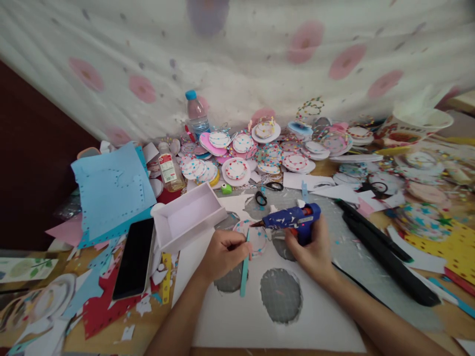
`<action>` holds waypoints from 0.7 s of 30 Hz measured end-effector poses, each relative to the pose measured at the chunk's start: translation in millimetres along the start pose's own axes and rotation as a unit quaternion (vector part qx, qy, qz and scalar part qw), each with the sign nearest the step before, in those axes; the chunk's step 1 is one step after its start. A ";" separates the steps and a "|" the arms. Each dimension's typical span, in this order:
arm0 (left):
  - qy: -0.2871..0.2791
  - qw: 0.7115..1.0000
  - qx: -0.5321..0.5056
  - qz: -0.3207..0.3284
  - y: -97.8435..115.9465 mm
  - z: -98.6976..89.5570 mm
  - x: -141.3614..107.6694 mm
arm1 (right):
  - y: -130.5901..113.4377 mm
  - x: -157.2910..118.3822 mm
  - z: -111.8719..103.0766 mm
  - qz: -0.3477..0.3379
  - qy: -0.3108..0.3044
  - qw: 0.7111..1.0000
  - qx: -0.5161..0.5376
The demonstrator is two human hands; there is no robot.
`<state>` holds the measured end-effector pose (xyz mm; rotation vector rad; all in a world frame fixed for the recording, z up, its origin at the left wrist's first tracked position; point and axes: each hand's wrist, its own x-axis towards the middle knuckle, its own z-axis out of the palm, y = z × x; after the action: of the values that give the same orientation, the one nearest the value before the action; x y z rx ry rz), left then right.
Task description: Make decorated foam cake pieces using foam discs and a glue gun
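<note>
My right hand (313,249) is wrapped round the handle of a blue hot glue gun (289,217). Its nozzle points left, close to the top end of a teal paper strip (244,269). Between thumb and fingers, my left hand (226,252) pinches that strip, which hangs roughly upright. Just behind the strip is a white paper disc with coloured dots (259,237); whether my left fingers also touch it I cannot tell. Below both hands lies a white sheet (315,316) with several round holes cut in it, grey mat showing through.
A white open box (191,215), a phone (133,259) and blue paper sheets (111,193) lie to the left. Black scissors (261,198) are behind the glue gun. Many decorated paper discs (236,170) pile along the back. A long black tool (386,252) lies right.
</note>
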<state>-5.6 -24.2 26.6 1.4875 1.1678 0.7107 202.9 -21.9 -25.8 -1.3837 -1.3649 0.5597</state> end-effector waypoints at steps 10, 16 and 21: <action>-0.001 1.000 0.000 0.013 0.6 1.6 -0.5 | -1.9 -0.2 -0.3 0.000 -0.002 1.000 0.007; -0.003 1.000 -0.004 0.016 -0.5 2.0 -0.1 | -1.5 0.5 -1.5 -0.028 0.006 0.999 -0.018; -0.008 1.000 -0.004 0.013 0.3 1.6 0.7 | -3.1 1.1 -1.5 -0.030 0.007 0.999 -0.022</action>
<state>-3.9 -24.1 26.4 1.5005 1.1339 0.7183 203.1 -22.1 -22.1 -1.3742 -1.4104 0.4816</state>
